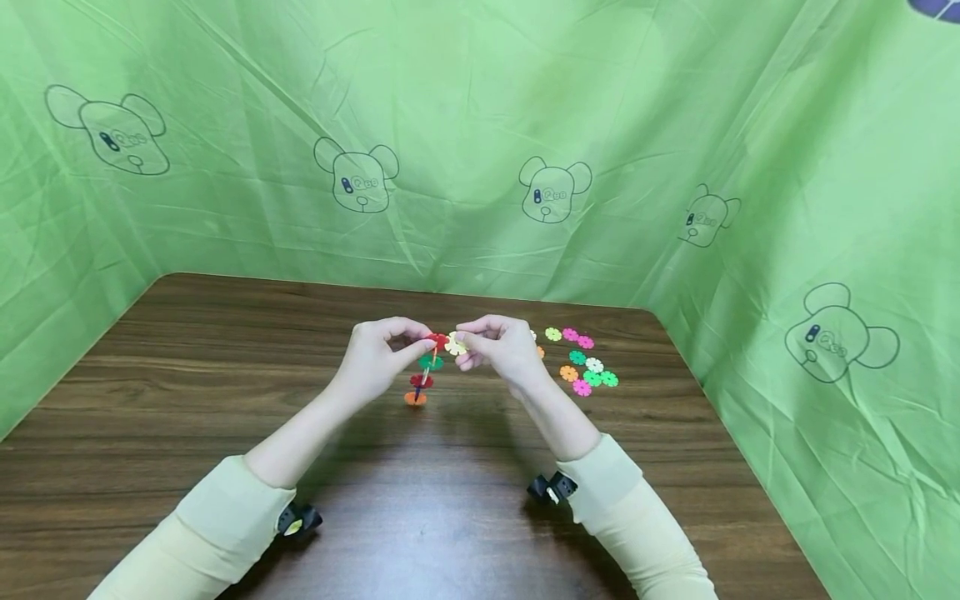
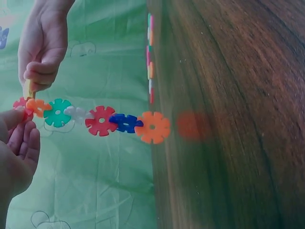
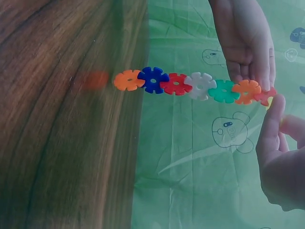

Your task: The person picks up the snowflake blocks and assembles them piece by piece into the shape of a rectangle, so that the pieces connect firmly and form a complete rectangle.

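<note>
**Together, left hand (image 1: 378,354) and right hand (image 1: 504,346) work at the top of a hanging chain of discs (image 2: 95,125)**

Both hands are raised over a dark wood-grain table (image 1: 420,517), just apart from each other. The left hand has its thumb and fingertips closed in a pinch on a small red disc (image 1: 440,341), the top piece of the chain. The right hand pinches a yellow disc (image 1: 454,344) in the same way, its edge against the red one; whether their notches are fitted together cannot be told.

Below the left hand the chain drops in a nearly straight line. Each plastic piece is flower-shaped, with notches round its rim. From the red top downward come an orange disc (image 3: 247,88), a green disc (image 3: 224,93), a white disc (image 3: 200,83), a second red disc (image 3: 176,89), a blue disc (image 3: 153,74) and, lowest, another orange disc (image 2: 152,136), which hangs just above the tabletop with its blurred reflection showing in the wood.

Loose discs (image 1: 592,378) in pink, green, orange, white and yellow-green lie in a scatter on the table, beyond the right hand and to its right, a few partly hidden behind it.

Pale sleeves (image 1: 225,517) cover the forearms, with a small black device (image 1: 298,518) at each cuff. Behind the table hangs creased green cloth (image 1: 450,83) printed with outlined bear heads (image 1: 362,185).
</note>
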The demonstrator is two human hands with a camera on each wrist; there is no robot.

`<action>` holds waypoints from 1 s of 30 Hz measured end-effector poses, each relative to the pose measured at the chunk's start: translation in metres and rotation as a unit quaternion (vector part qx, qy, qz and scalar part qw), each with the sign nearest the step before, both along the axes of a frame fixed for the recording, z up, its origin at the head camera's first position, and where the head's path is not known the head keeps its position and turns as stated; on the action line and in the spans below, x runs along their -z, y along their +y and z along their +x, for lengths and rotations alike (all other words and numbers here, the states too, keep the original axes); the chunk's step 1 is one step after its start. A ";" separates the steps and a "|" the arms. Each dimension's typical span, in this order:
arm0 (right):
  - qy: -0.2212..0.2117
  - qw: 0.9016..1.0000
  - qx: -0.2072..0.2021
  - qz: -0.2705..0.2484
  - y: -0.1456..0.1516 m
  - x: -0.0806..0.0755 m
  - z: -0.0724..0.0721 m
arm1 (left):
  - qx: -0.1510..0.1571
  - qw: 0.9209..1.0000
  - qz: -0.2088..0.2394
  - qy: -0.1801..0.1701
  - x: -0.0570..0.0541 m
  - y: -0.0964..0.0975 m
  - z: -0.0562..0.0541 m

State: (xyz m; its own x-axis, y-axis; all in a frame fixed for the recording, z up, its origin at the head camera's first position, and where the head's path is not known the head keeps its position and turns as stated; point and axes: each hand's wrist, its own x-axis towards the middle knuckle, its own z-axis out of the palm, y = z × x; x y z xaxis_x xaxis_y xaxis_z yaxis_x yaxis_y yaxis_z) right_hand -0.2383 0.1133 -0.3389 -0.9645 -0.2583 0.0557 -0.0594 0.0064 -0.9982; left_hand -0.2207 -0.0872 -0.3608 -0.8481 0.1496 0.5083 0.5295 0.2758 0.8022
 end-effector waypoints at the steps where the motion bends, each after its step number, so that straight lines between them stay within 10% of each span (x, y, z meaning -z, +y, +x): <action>1: -0.004 1.000 0.003 -0.003 0.000 0.000 0.001 | -0.001 1.000 0.004 0.003 0.000 0.001 0.000; 16: -0.022 0.995 -0.014 -0.095 -0.003 0.007 0.004 | -0.010 1.000 0.009 0.022 -0.002 0.004 0.004; 30: 0.083 0.995 -0.036 0.034 0.024 0.004 -0.009 | -0.030 1.000 -0.006 -0.008 0.000 -0.002 0.008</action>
State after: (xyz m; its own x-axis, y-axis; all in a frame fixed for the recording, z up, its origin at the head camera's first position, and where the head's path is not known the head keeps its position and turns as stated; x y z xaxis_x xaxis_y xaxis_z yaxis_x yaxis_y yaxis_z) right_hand -0.2476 0.1368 -0.3433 -0.9221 -0.3353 0.1932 -0.2266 0.0630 -0.9720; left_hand -0.2129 -0.0889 -0.3606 -0.8636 0.1047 0.4932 0.4992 0.3154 0.8071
